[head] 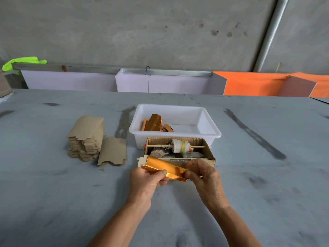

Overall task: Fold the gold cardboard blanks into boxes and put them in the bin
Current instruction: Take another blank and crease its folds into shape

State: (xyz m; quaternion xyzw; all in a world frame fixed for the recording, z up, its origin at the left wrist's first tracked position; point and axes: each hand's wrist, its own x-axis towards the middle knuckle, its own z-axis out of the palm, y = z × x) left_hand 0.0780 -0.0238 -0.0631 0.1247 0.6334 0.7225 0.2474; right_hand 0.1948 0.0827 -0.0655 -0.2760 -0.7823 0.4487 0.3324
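A gold cardboard blank point(165, 167), partly folded into a long box shape, is held just above the table in front of me. My left hand point(146, 180) pinches its near left edge between thumb and fingers. My right hand point(204, 177) grips its right end. A white plastic bin point(210, 129) stands behind, holding several folded gold boxes point(154, 123) at its left side. A stack of flat blanks point(87, 138), brown side up, sits to the left, with one loose blank point(113, 150) leaning beside it.
A small open cardboard box point(211, 155) with a wrapped roller on a stick point(180, 146) sits between the bin and my hands. White and orange panels point(249, 82) line the table's far edge under a concrete wall.
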